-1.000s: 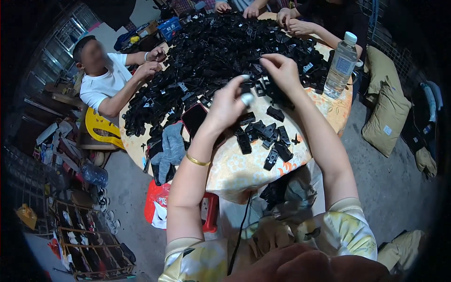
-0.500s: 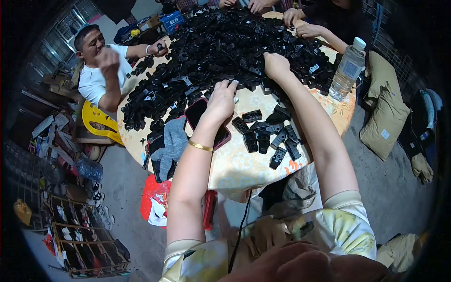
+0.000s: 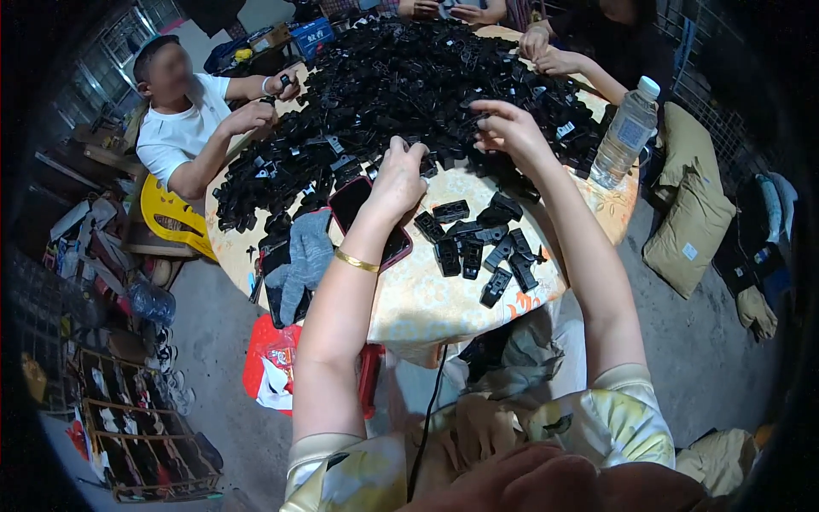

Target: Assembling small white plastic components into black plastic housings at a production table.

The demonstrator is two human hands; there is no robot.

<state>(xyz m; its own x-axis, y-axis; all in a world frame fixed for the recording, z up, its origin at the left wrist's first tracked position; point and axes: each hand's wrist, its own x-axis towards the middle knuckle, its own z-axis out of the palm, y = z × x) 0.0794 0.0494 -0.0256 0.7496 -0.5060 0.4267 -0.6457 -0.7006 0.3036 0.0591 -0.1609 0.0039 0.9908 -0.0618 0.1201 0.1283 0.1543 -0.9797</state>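
Note:
A large heap of small black plastic parts (image 3: pixel 401 77) covers much of the round table. At its near edge, my left hand (image 3: pixel 398 177) rests with fingers curled; whatever lies within them is hidden. My right hand (image 3: pixel 512 135) is over the near right side of the heap, fingers spread apart, and no part shows in its grasp. Between my forearms sits a small group of black clip-like plastic pieces (image 3: pixel 472 249) on the patterned tablecloth (image 3: pixel 426 299). Beside my left wrist lies a phone (image 3: pixel 350 201) in a dark red case, partly covered by my forearm.
A clear bottle (image 3: pixel 627 132) stands at the table's right. Grey cloth (image 3: pixel 309 252) lies left of the phone. A person in a white shirt (image 3: pixel 192 111) sits at the left; other people's hands (image 3: pixel 554 60) work at the far side. Stuffed sacks (image 3: pixel 691 218) lie on the right floor.
My right hand has lifted slightly and its fingers have spread. My left hand has shifted a little left. The white-shirted person's raised hand has come down toward the other one.

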